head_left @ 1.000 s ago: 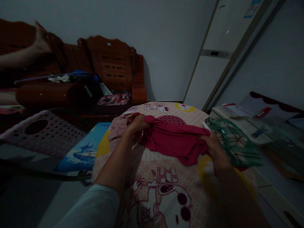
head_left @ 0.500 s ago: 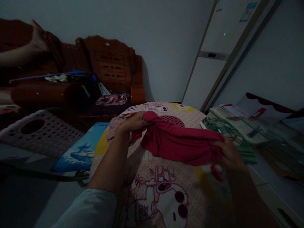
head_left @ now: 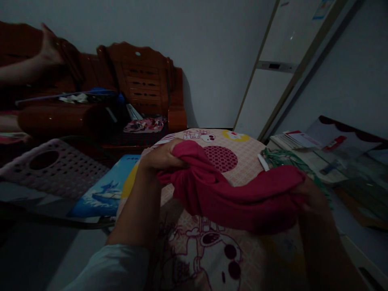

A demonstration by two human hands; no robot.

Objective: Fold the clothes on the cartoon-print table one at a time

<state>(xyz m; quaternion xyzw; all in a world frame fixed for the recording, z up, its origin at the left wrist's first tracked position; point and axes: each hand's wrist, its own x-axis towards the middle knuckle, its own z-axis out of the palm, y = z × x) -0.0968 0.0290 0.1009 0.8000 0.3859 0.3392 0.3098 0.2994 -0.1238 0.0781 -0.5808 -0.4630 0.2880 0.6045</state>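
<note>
A dark pink piece of cloth (head_left: 218,198), perhaps a garment, hangs bunched and sagging between my two hands. My left hand (head_left: 163,155) is closed on its left end, where the fabric gathers into folds. At the right end, my right hand (head_left: 312,194) grips the other edge, partly in shadow and slightly blurred. The cloth is above a round surface with a pink patterned cover (head_left: 218,258) showing cartoon dogs. Behind my left hand, a striped item (head_left: 166,139) lies mostly hidden.
A green plaid cloth (head_left: 281,157) lies right of the covered surface, near papers (head_left: 298,141). At left are a pink woven chair (head_left: 69,169) and a blue printed bag (head_left: 106,190). Behind stands a wooden sofa (head_left: 145,85); another person's foot (head_left: 50,50) rests against it.
The pink cloth has been lifted nearer and its right part has bulged and drooped. My right hand moved to the right; my left hand shifted slightly left.
</note>
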